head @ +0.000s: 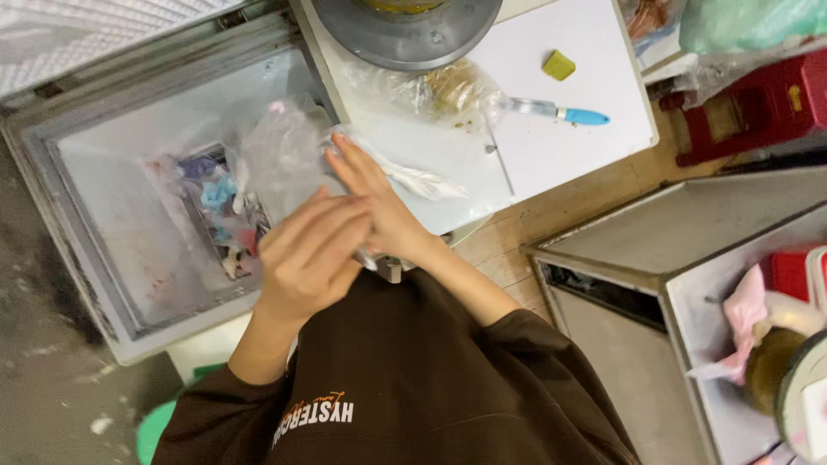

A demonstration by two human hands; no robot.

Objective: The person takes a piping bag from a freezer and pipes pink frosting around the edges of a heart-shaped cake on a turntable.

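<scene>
- Your left hand and right hand meet in front of your chest, both working a clear plastic bag. The bag billows up and away from your fingers, out over the open chest freezer.
- Your left hand curls over the right, fingers folded as if pinching the film. How tightly it closes, and on exactly what, is hidden under the knuckles.
- Your right hand lies flatter, fingers stretched forward along a twisted white strip of plastic that trails beyond your fingertips onto the white board.
- Judge the bag as very light, limp and slick. It will crumple, slide between your fingers and hold no shape of its own. Take it at a gathered edge or the twisted neck, not on the loose belly, which will only slip away.
- Just past your fingertips lies a second clear bag with brownish food, and beyond it a knife with a blue handle, blade pointing back towards that bag. Mind it if you reach forward.
- A small yellow-green cube sits farther out on the board. A round grey metal base stands at its far edge.
- Below the held bag, coloured packets lie in the frosted freezer.
</scene>
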